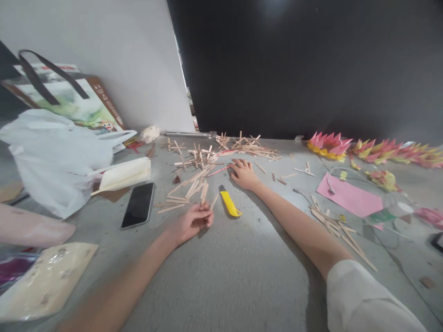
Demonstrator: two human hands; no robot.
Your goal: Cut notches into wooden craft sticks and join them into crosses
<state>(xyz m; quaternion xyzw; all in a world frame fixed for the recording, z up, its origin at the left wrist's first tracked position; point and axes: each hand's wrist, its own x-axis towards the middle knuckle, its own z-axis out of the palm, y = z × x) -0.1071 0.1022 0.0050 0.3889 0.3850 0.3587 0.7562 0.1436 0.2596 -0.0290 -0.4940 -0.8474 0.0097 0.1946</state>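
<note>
Wooden craft sticks (194, 177) scattered on the grey bench (242, 258), with both of our hands at the pile's near edge

We see our left hand (190, 222) curled, its fingertips pinching one stick (204, 196) whose long axis runs away from us toward the pile; our right hand (244, 174) lies flat and released, fingers spread, touching sticks at the pile's right edge. A yellow utility knife (230, 204) lies between the hands, nearer the left; a phone (138, 205) rests further left

one phone (138, 204), one yellow knife (230, 203), two hands (189, 223), many sticks (194, 177)
</note>
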